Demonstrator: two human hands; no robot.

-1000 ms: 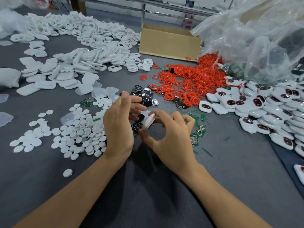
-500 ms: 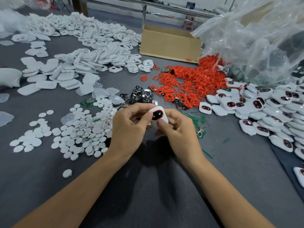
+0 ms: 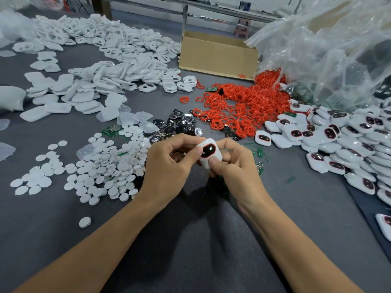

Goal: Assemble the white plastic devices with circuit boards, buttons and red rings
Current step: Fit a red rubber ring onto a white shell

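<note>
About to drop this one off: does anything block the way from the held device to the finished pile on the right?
Nothing tall. The left hand and right hand pinch the device; between it and the finished pile only flat green scraps lie on the mat.

Bright, even, diffuse light from above; soft-edged shadows lie on the grey table [image 3: 53, 229] beneath the left hand [image 3: 167, 168] and right hand [image 3: 237, 168] and between the forearms; white glare streaks the clear plastic bag [image 3: 338, 49]; a small highlight sits on the white device [image 3: 208, 150]; centre sharp; wide-angle bending and softness grow toward edges and corners.
</note>
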